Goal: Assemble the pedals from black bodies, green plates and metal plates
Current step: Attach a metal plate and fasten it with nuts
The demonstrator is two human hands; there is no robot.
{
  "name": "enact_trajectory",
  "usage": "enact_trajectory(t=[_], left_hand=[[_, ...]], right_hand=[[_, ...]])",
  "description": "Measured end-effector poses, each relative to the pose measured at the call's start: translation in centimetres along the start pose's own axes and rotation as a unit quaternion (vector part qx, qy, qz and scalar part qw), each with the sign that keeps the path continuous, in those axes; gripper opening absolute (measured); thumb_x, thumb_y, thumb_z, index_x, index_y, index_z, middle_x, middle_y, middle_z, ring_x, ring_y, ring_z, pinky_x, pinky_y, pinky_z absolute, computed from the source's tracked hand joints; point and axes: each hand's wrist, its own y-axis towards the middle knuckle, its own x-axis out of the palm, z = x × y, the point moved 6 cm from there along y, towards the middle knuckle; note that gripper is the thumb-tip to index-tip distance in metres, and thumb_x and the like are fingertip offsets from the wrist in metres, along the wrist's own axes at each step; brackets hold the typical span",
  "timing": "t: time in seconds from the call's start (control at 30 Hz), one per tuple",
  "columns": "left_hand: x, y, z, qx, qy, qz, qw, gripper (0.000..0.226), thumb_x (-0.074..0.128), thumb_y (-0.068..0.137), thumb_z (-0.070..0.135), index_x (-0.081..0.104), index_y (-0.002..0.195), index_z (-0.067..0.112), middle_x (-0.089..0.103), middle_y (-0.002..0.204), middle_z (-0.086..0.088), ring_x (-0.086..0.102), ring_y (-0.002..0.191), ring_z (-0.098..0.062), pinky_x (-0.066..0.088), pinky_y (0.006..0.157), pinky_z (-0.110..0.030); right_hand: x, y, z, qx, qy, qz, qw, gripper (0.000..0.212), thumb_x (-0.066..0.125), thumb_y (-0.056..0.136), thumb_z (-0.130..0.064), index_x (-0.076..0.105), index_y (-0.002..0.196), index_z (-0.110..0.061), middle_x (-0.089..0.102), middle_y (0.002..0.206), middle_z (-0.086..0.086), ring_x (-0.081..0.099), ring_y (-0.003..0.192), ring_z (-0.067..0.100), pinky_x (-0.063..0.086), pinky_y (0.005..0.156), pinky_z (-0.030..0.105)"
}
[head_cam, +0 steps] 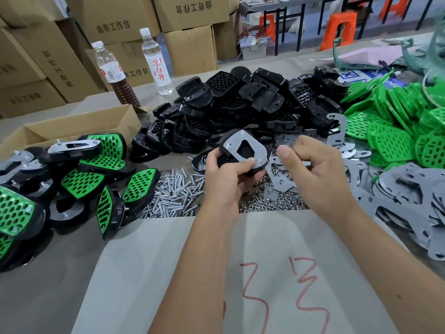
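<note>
Head view: the pedal [243, 150] sits in the air above the piles of bolts [173, 194] and nuts [272, 203] on the surface [265, 261], a black body with a metal plate [238, 147] on its upper face. It looks stiff, light and a little slick, so the rim is probably the safest hold. The left hand [228, 172] grips it there, thumb pressed on the plate's near edge. The right hand [310, 162] hovers just beside it, fingers curled, thumb and forefinger pinched together; whether they hold a nut I cannot tell.

Perforated green plates [395, 141], black ribbed bodies [240, 100], grey metal plates [409, 186], red scribbles [284, 292] on paper.
</note>
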Motion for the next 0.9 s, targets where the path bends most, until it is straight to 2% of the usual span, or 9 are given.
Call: enact_trajectory(t=[0.07, 0.13, 0.2, 0.33, 0.4, 0.53, 0.6, 0.7, 0.9], left_hand=[[0.1, 0.0, -0.1, -0.004, 0.005, -0.005, 1.0, 0.053, 0.073, 0.082, -0.01, 0.06, 0.121, 0.023, 0.081, 0.097, -0.01, 0.08, 0.085, -0.032, 0.064, 0.07, -0.035], [0.1, 0.0, -0.1, -0.007, 0.0, -0.005, 1.0, 0.052, 0.073, 0.082, -0.01, 0.061, 0.12, 0.024, 0.081, 0.094, -0.009, 0.079, 0.082, -0.031, 0.063, 0.069, -0.034], [0.0, 0.0, 0.0, -0.004, -0.009, -0.002, 1.0, 0.052, 0.072, 0.082, -0.011, 0.061, 0.121, 0.022, 0.081, 0.095, -0.011, 0.079, 0.081, -0.029, 0.064, 0.07, -0.034], [-0.1, 0.2, 0.0, -0.002, -0.034, 0.003, 0.999, 0.051, 0.07, 0.083, -0.015, 0.06, 0.123, 0.015, 0.078, 0.108, -0.018, 0.08, 0.09, -0.032, 0.065, 0.076, -0.04], [0.0, 0.2, 0.0, -0.002, -0.026, 0.003, 1.0, 0.052, 0.071, 0.083, -0.014, 0.059, 0.123, 0.016, 0.078, 0.11, -0.019, 0.079, 0.091, -0.034, 0.065, 0.077, -0.04], [0.0, 0.1, -0.1, -0.004, 0.003, -0.001, 1.0, 0.053, 0.072, 0.083, -0.01, 0.06, 0.122, 0.023, 0.081, 0.098, -0.011, 0.08, 0.082, -0.03, 0.065, 0.075, -0.038], [0.1, 0.1, -0.2, -0.003, 0.019, -0.002, 1.0, 0.054, 0.072, 0.083, -0.009, 0.059, 0.123, 0.024, 0.081, 0.096, -0.009, 0.08, 0.081, -0.03, 0.066, 0.075, -0.039], [0.1, 0.0, -0.3, -0.002, 0.028, 0.005, 1.0, 0.054, 0.072, 0.083, -0.01, 0.058, 0.123, 0.024, 0.081, 0.094, -0.007, 0.08, 0.079, -0.029, 0.065, 0.072, -0.036], [0.9, -0.7, 0.0, 0.038, 0.086, 0.0, 0.996, 0.057, 0.073, 0.078, -0.008, 0.057, 0.123, 0.022, 0.078, 0.105, -0.018, 0.079, 0.09, -0.033, 0.064, 0.071, -0.037]], right_hand=[[0.3, -0.2, 0.1, 0.021, 0.061, -0.036, 0.997, 0.019, 0.06, 0.103, -0.029, 0.071, 0.096, -0.015, 0.065, 0.081, -0.009, 0.047, 0.057, 0.015, 0.041, 0.054, 0.028], [0.7, -0.2, 0.1, 0.05, 0.137, -0.075, 0.986, 0.031, 0.056, 0.106, -0.025, 0.064, 0.137, -0.025, 0.075, 0.111, -0.008, 0.051, 0.052, 0.022, 0.042, 0.043, 0.028], [1.0, -0.2, 0.3, 0.054, 0.155, -0.09, 0.982, 0.043, 0.053, 0.108, -0.025, 0.052, 0.15, -0.032, 0.078, 0.113, -0.006, 0.055, 0.05, 0.032, 0.043, 0.04, 0.028], [-0.6, 0.0, 1.1, 0.052, 0.133, 0.022, 0.989, 0.029, 0.053, 0.105, -0.041, 0.076, 0.11, -0.023, 0.043, 0.053, -0.004, 0.033, 0.045, 0.022, 0.024, 0.045, 0.031], [-0.8, 0.0, 1.0, 0.043, 0.118, 0.031, 0.992, 0.03, 0.054, 0.103, -0.043, 0.074, 0.102, -0.02, 0.048, 0.057, -0.004, 0.036, 0.046, 0.012, 0.028, 0.046, 0.029], [1.1, -0.4, 0.2, 0.049, 0.138, -0.074, 0.986, 0.038, 0.061, 0.1, -0.032, 0.063, 0.138, -0.033, 0.078, 0.108, -0.006, 0.053, 0.045, 0.018, 0.045, 0.044, 0.026], [1.2, -0.3, 0.1, 0.042, 0.118, -0.061, 0.99, 0.036, 0.062, 0.102, -0.028, 0.063, 0.138, -0.032, 0.079, 0.095, -0.013, 0.054, 0.044, 0.027, 0.04, 0.042, 0.023], [-0.6, 0.0, 0.3, 0.013, 0.047, 0.034, 0.998, 0.011, 0.062, 0.105, -0.026, 0.071, 0.102, -0.019, 0.046, 0.048, -0.014, 0.033, 0.039, 0.008, 0.023, 0.045, 0.017], [1.9, 0.1, 0.0, -0.027, -0.199, -0.076, 0.977, 0.023, 0.062, 0.099, -0.038, 0.054, 0.096, -0.017, 0.052, 0.059, -0.006, 0.048, 0.055, 0.015, 0.041, 0.056, 0.038]])
